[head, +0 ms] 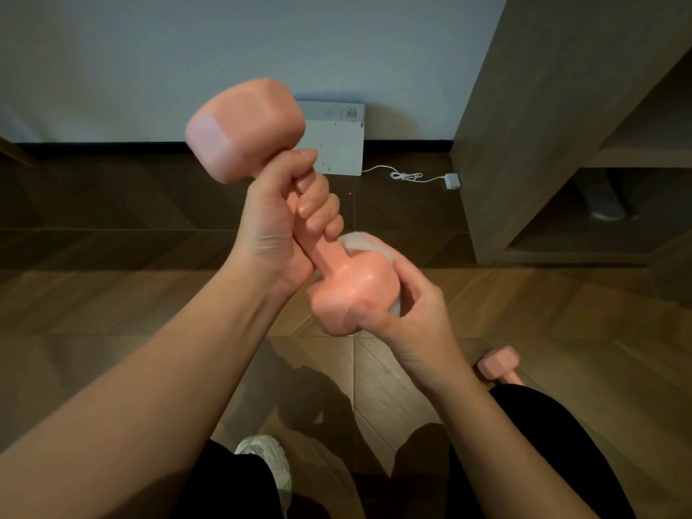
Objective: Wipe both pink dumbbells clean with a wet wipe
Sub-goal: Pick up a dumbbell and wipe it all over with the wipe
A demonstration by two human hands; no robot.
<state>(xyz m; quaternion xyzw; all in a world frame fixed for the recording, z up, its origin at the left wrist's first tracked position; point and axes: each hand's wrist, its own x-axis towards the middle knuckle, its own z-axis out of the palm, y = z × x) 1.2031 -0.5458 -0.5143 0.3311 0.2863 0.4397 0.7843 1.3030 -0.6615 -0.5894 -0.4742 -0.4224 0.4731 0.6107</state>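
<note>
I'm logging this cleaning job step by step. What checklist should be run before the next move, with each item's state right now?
1. Left hand grips the held dumbbell round its handle: ok.
2. Wet wipe lies between the right hand and the lower head: ok.
3. Right hand cups that head firmly: ok.
4. Upper head wiped: cannot tell.
5. Second dumbbell lies on the floor beside the right leg, with no hand on it; whether it is wiped: cannot tell.
</note>
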